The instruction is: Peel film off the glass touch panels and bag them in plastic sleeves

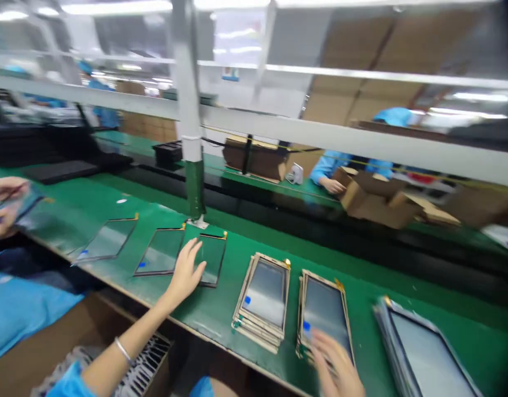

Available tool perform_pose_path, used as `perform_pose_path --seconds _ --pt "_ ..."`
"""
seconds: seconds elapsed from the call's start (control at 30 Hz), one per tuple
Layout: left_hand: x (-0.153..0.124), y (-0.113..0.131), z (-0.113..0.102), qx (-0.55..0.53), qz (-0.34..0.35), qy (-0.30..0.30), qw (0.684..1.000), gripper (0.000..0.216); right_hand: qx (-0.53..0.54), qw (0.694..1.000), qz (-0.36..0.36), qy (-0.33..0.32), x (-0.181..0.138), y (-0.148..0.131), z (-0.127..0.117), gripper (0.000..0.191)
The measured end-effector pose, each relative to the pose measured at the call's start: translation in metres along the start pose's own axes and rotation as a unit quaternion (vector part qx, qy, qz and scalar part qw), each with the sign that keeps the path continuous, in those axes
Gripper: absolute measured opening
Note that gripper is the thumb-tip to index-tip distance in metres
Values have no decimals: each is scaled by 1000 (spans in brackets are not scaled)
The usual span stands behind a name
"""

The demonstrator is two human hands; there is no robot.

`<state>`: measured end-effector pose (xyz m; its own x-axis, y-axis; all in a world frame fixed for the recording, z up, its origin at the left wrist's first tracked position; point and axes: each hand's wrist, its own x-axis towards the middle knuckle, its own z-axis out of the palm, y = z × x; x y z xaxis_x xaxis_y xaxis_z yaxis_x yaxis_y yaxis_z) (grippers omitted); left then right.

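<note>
Right hand, blurred, fingers spread, lies flat on the near end of a stack of framed panels at the counter near edge. Just left of it a 2nd stack, untouched; to the right a 3rd, darker stack near the near-right corner. Left hand, bracelet on wrist, fingers spread, palm down, touches the rightmost of 3 single thin glass sheets: this sheet, middle sheet, left sheet, in a row along the near edge. Far left, a co-worker's hands hold another sheet. Beyond a white post, across the counter, another person's hand sits by cardboard boxes.
</note>
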<state>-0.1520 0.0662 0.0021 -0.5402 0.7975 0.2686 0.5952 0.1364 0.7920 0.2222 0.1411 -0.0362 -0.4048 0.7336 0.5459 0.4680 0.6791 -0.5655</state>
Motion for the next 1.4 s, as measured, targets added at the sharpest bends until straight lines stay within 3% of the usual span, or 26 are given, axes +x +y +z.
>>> perform_pose_path --seconds 0.13,0.23,0.37,0.73,0.87,1.07,1.17,1.2,1.23,1.3,1.4 --pt "-12 26 66 73 89 -111 987 37 -135 990 11 -48 16 -11 46 30" --pt "-21 38 109 110 100 -140 979 43 -172 980 57 -82 29 -20 64 31" --pt "-25 35 131 132 90 -137 978 54 -146 979 102 -97 32 -27 62 34" --pt "-28 36 139 62 69 -114 989 56 -3 974 225 -36 110 -5 64 15" --pt "-24 37 141 -11 56 -114 992 58 113 959 260 -10 118 -14 70 15" --pt "-35 54 119 -154 5 -92 984 82 333 900 270 -77 102 -46 61 23" --pt "-57 69 91 -263 -58 -208 940 73 454 854 242 -83 73 -63 37 33" --pt "-66 74 82 -319 -115 -294 894 71 493 833 233 -88 65 -66 27 37" --pt "-73 78 74 -361 -168 -344 851 70 525 814 229 -96 59 -67 18 41" --pt "-86 83 61 -409 -240 -386 791 68 551 788 241 -132 57 -65 0 45" --pt "-96 83 53 -396 -257 -392 790 63 551 750 296 -215 70 -52 -18 60"
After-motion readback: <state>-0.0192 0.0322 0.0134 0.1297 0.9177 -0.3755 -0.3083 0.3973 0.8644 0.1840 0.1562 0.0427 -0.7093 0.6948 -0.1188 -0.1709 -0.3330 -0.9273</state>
